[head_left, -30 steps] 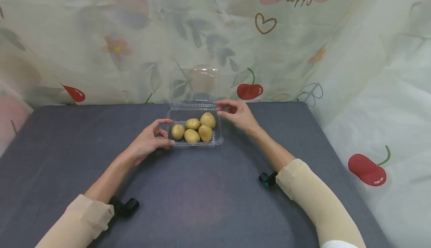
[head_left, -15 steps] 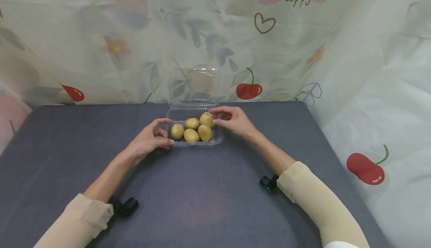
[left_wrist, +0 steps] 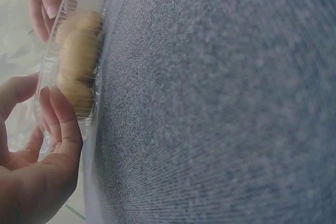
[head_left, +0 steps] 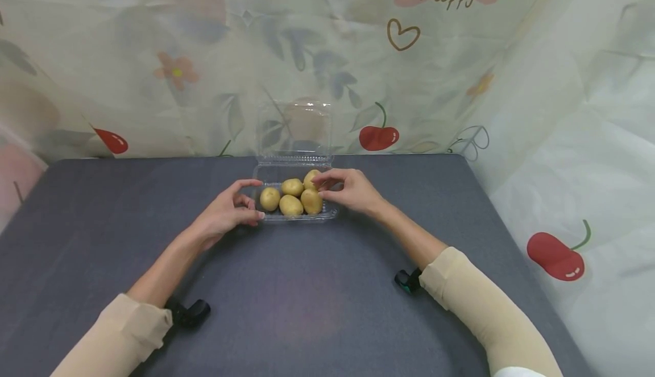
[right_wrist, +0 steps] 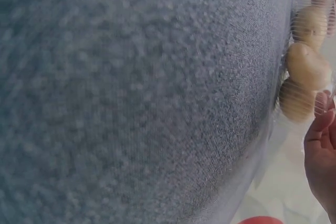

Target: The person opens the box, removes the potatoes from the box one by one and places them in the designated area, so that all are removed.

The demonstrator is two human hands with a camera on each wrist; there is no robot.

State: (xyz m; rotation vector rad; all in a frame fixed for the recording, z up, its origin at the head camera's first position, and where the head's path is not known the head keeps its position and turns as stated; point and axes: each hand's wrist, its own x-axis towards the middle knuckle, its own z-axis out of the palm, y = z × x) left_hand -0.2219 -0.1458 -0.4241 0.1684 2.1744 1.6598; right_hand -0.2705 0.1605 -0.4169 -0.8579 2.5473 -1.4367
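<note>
Head view: a clear plastic clamshell container (head_left: 330,215) sits near the far edge of a dark grey-blue tabletop (head_left: 312,297), with a printed curtain (head_left: 327,41) rising directly behind it. Its transparent lid (head_left: 294,129) stands raised from the hinge on the far side, in front of the curtain, while the near side and both ends are free of it. More pale curtain (head_left: 609,155) hangs to the right of the table, printed with a large cherry.

The container's tray lies flat, its long axis running left to right, roughly parallel to the table's back edge. Five potatoes are in it: a roundish one (head_left: 269,199) at the left end, two in the middle and two at the right. The far middle potato (head_left: 292,187) lies lengthwise across; the near middle potato (head_left: 291,206) slants a little down to the right; the near right potato (head_left: 311,202) points more away from the person.

The left hand (head_left: 230,209) spans the tray's left end, thumb and fingers curved round it and touching the wall. The right hand (head_left: 350,189) reaches over the right end, its fingers partly covering the far right potato (head_left: 310,178); whether they clasp it, I cannot tell. Beige sleeves (head_left: 471,297) cover both forearms.
</note>
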